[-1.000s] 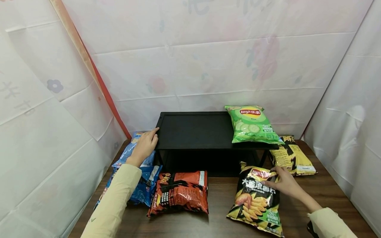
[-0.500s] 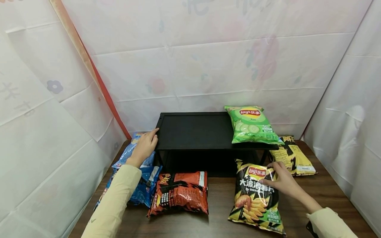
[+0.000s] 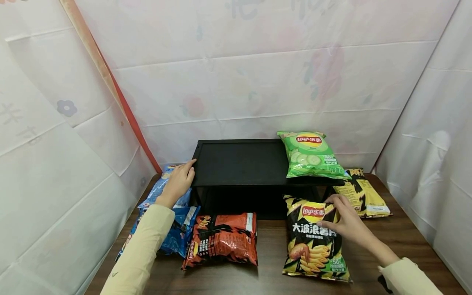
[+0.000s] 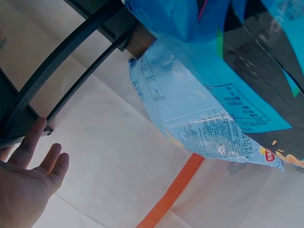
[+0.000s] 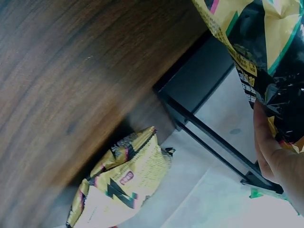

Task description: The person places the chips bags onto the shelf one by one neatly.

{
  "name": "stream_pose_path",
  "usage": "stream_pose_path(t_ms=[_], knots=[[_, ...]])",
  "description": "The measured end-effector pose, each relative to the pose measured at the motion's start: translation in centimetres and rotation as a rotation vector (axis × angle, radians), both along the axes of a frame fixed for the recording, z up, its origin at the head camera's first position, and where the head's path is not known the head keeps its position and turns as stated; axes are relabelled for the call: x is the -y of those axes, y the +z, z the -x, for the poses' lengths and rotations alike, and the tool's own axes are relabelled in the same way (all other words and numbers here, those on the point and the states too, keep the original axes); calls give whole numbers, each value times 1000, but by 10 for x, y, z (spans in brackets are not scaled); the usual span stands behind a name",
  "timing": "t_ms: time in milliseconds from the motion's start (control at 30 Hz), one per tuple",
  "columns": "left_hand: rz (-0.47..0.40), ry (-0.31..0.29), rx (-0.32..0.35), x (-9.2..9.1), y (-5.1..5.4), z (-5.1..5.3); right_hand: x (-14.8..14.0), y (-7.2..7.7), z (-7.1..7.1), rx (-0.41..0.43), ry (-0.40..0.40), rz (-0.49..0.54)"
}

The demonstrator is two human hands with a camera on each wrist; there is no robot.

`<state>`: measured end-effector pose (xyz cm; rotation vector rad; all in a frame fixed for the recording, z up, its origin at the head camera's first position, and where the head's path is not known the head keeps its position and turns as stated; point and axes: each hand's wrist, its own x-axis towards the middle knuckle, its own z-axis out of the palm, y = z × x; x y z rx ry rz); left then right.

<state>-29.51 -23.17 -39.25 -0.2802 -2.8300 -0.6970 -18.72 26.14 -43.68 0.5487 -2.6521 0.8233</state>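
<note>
Tabletop [image 3: 273, 258]: dark brown wood grain. Back hanging [image 3: 236, 82]: white, creased, faint pastel print. Left hanging [image 3: 44, 164]: white, flower motif. Right hanging [image 3: 424, 135]: whitish. Slanting strip [image 3: 122, 102]: tan to red.

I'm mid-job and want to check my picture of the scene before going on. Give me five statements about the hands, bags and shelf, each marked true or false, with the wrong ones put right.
1. The right hand grips the black chip bag. True.
2. The green bag lies on top of the black shelf. True.
3. The left hand grips the green bag. False: the left hand touches the left edge of the black shelf.
4. The yellow bag lies on the table, to the right of the black shelf. True.
5. The red bag lies on top of the black shelf. False: the red bag lies on the table, in front of it.
</note>
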Motion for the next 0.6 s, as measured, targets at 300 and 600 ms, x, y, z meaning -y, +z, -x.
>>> stream_pose_path(t_ms=[300,600], knots=[[3,-6,-5,0,3,-1,9,9,-1,-160,47,-26],[20,-14,-18,0,3,-1,16,15,-4,-235,89,-9]])
